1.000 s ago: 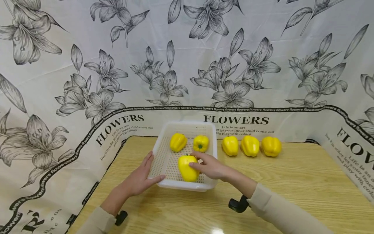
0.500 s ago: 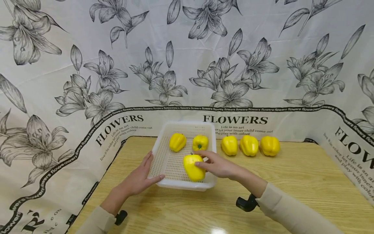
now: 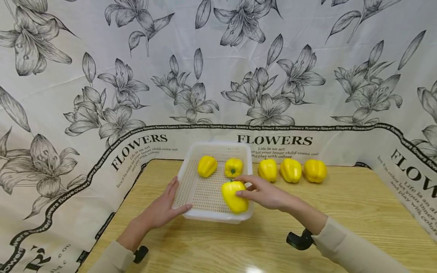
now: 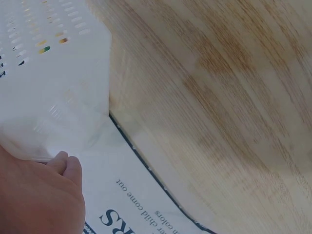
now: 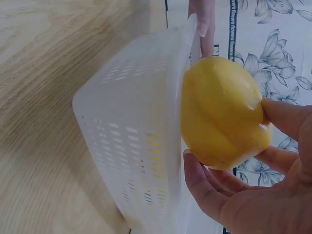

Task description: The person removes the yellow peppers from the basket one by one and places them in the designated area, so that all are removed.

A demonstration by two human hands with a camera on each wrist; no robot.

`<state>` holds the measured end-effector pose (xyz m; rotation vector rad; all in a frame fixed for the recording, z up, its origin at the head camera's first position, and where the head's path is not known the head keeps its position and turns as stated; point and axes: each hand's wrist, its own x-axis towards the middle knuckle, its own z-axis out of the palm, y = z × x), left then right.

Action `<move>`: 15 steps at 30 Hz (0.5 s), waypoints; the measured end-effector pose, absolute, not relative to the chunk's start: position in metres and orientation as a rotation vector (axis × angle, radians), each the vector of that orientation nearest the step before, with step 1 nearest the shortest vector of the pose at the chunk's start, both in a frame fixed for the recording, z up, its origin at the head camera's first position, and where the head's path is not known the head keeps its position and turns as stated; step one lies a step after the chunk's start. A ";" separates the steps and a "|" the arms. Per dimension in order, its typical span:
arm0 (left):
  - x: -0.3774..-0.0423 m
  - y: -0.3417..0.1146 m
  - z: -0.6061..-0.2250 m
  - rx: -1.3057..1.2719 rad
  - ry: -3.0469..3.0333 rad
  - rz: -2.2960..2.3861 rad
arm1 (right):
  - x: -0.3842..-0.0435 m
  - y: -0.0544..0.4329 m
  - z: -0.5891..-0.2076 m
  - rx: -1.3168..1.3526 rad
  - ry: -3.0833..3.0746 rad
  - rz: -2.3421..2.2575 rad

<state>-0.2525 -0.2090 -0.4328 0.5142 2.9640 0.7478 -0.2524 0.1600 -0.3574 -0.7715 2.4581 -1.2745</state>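
Observation:
In the head view my right hand [image 3: 264, 192] grips a yellow bell pepper [image 3: 234, 201] over the front right corner of a white perforated plastic basket [image 3: 218, 217]. The right wrist view has this bell pepper [image 5: 219, 112] level with the basket's rim, with thumb and fingers spread round it. My left hand [image 3: 162, 208] holds the basket at its front left corner, thumb on the rim and fingers along the outer side. Two more yellow bell peppers, one on the left [image 3: 207, 166] and one on the right [image 3: 233, 167], lie at the back inside the basket.
Three yellow bell peppers, at left [image 3: 268, 170], middle [image 3: 291, 170] and right [image 3: 315, 170], stand in a row right of the basket on the wooden table [image 3: 341, 220]. A white flower-printed cloth [image 3: 205, 106] hangs behind and beside the table.
My right hand has moved to the right with the bell pepper, from the basket's front middle to its right side. The left hand and the basket have stayed in place.

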 end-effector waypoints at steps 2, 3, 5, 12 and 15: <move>-0.252 -0.209 -0.433 0.510 2.960 0.752 | -0.252 0.164 -0.357 -0.748 2.467 -1.276; -0.252 -0.209 -0.432 0.509 2.958 0.754 | -0.252 0.166 -0.356 -0.732 2.475 -1.275; -0.252 -0.209 -0.433 0.510 2.960 0.749 | -0.252 0.171 -0.356 -0.718 2.481 -1.281; -0.253 -0.210 -0.435 0.521 2.968 0.743 | -0.255 0.192 -0.354 -0.665 2.461 -1.353; -0.254 -0.210 -0.435 0.525 2.970 0.749 | -0.256 0.199 -0.353 -0.635 2.452 -1.378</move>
